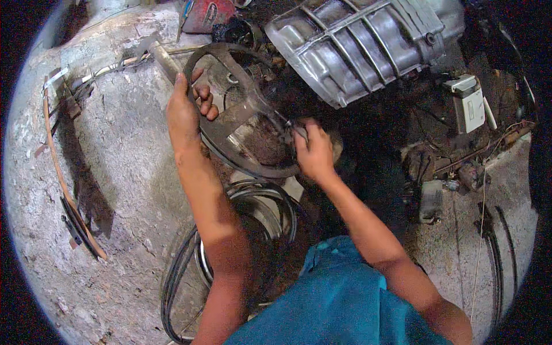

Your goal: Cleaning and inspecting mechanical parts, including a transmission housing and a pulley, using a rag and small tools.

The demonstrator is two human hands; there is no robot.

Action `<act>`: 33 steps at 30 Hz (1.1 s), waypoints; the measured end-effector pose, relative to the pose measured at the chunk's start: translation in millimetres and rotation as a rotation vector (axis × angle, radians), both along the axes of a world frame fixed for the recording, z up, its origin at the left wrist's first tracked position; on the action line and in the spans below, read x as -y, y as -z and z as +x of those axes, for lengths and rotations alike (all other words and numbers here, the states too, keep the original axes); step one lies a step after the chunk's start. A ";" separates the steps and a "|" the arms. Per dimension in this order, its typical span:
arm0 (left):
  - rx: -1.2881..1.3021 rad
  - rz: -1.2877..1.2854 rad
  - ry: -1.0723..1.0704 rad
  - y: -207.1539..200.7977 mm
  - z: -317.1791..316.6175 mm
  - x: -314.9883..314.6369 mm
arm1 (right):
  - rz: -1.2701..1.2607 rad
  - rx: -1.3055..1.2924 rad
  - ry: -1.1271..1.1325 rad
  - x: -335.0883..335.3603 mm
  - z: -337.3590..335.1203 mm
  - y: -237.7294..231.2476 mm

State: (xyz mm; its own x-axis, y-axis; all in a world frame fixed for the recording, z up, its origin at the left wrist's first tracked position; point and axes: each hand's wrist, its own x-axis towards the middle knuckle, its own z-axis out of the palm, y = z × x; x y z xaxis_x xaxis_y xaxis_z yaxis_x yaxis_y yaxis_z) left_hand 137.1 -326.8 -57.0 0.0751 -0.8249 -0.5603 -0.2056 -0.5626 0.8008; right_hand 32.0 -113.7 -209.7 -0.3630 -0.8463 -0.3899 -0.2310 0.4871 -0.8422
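left hand clamped on steering wheel rim, upper centre, steadying it | right hand closed on small tool at spoke

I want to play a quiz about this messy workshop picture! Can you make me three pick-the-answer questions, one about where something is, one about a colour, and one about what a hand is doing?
1. Where is the ribbed metal casing?
A. Above and right of the steering wheel
B. Under the person's knees
C. At the left edge by the bent strip

2. What colour is the person's clothing?
A. Yellow
B. Teal blue
C. White

3. What is the left hand doing?
A. Lying flat on the floor
B. Gripping the steering wheel rim
C. Holding a cup

Answers:
1. A, the casing lies at the top of the view, right of the wheel.
2. B, teal blue cloth fills the bottom of the view.
3. B, its fingers curl round the rim, while the right hand works at the wheel's opposite side.
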 end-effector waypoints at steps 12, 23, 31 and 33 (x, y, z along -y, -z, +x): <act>0.183 -0.091 -0.061 -22.5 3.4 -25.6 | -0.010 -0.107 -0.090 53.3 68.4 162.8; 0.167 -0.126 -0.110 -19.9 7.2 -24.3 | -0.416 -0.659 0.040 87.5 46.0 142.8; 0.069 -0.195 -0.107 0.8 -16.2 -36.2 | 0.510 0.237 -0.123 25.5 -43.1 17.4; 0.060 -0.185 -0.130 2.1 -25.9 -37.1 | 0.359 0.111 -0.004 3.6 -30.3 17.0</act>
